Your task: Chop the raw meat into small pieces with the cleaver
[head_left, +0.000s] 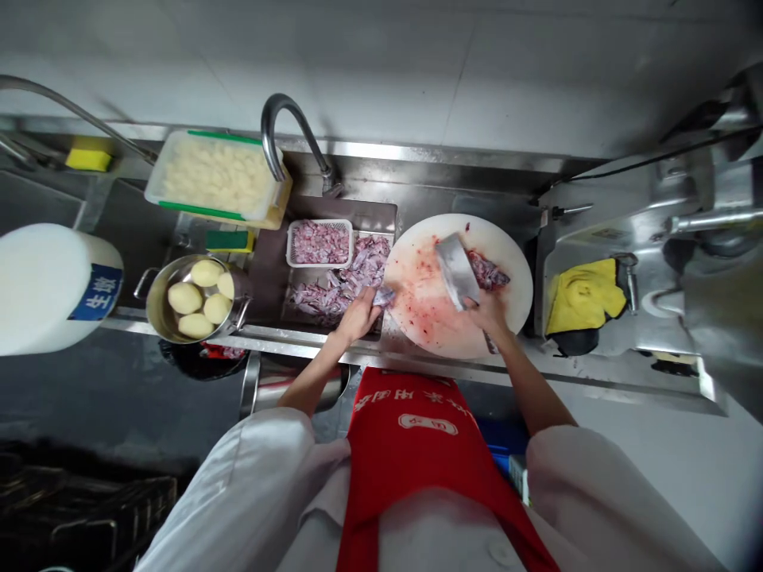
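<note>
My left hand is closed on a small piece of raw meat at the left edge of the round white cutting board, beside the sink. In my right hand is a cleaver, its broad blade tilted over the board. A dark red chunk of raw meat lies just right of the blade, and red stains spread over the board. Strips of raw meat lie in the sink, around a white basket filled with chopped pinkish meat.
A curved faucet rises behind the sink. To the left stand a lidded tub of pale pieces, a green-and-yellow sponge, a pot of peeled potatoes and a large white bucket. A yellow cloth lies at right.
</note>
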The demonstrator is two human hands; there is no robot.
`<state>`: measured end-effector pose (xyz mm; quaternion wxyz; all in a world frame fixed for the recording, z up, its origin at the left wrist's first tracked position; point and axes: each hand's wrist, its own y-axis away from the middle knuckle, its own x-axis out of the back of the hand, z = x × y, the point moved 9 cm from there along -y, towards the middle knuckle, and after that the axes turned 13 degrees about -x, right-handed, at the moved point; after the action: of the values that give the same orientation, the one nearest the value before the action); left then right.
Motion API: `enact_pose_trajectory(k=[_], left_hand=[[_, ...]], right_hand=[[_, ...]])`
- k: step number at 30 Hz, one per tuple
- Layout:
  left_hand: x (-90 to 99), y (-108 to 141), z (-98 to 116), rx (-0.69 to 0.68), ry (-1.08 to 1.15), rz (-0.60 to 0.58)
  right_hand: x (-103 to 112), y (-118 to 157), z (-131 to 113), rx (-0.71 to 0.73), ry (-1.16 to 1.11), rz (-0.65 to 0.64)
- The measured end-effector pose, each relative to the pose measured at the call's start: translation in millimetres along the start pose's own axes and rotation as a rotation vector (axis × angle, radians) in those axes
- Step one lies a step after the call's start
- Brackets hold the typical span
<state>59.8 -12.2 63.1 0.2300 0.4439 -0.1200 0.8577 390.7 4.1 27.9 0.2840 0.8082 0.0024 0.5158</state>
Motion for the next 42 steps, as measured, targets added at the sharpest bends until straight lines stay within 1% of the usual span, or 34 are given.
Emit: enact_pose_trajectory(k=[2,3,5,7,9,10,12,15,16,18,20,22,23,25,28,32,36,39,41,42], left_hand=[[3.3,-22.3,22.4,-0.094,0.062,0.044],[0.1,-35.5,34.2,-0.125,0.089,0.045],[-16.7,-61.0,52.8,-0.116,0.108,0.000],[-39.9,-77.3,60.8,-0.027,0.036,-0.060],[-56.9,-79.8,61.7,0.049,-0.109,-0.059],[-62.2,-75.9,60.7,0.069,-0.176,-0.035],[-68.5,-59.6,55.0,0.090,-0.245,0.034],[-76.0,-27.0,41.3,0.088,-0.168,0.119],[-78.3,-17.6,38.0,0.069,-0.120,0.145],[-81.7,-3.1,34.0,0.019,-0.026,0.201],[-82.6,6.0,30.4,-0.007,0.040,0.268],[-82.8,10.8,26.8,-0.007,0.088,0.319],[-83.0,11.9,25.6,-0.009,0.111,0.335],[-82.8,13.2,24.5,-0.017,0.154,0.358],[-82.0,15.1,24.2,-0.034,0.201,0.382],[-81.2,19.3,23.5,-0.030,0.253,0.430],[-85.0,20.7,22.8,-0.022,0.280,0.435],[-88.3,20.0,21.8,-0.045,0.291,0.433],[-91.6,19.5,19.0,-0.045,0.291,0.420],[-93.6,19.3,17.6,-0.042,0.285,0.408]], right_hand=[[12.7,2.3,31.7,-0.053,0.024,0.050],[17.8,5.1,43.5,-0.070,0.016,0.063],[24.1,11.9,60.0,-0.093,0.010,0.071],[26.7,18.7,71.2,-0.130,0.016,0.073],[26.3,24.6,76.8,-0.155,0.025,0.067],[25.9,27.4,77.7,-0.163,0.032,0.064],[24.9,33.8,75.5,-0.175,0.054,0.047],[26.6,48.4,60.3,-0.203,0.109,0.047],[27.7,54.7,50.6,-0.206,0.125,0.060],[26.1,68.0,23.0,-0.174,0.148,0.080],[14.4,79.6,-10.2,-0.107,0.170,0.048],[-4.8,87.6,-41.9,-0.027,0.196,-0.018],[-14.5,89.6,-54.2,0.000,0.211,-0.049],[-29.2,90.2,-70.6,0.023,0.240,-0.082],[-36.5,86.8,-77.0,0.002,0.275,-0.083],[-34.8,87.7,-77.7,0.011,0.303,-0.092],[-32.7,89.0,-79.7,0.001,0.311,-0.070],[-27.2,88.1,-81.5,-0.020,0.303,-0.066],[-17.2,89.1,-86.2,0.001,0.282,-0.042],[-10.1,89.8,-88.8,0.010,0.264,-0.010]])
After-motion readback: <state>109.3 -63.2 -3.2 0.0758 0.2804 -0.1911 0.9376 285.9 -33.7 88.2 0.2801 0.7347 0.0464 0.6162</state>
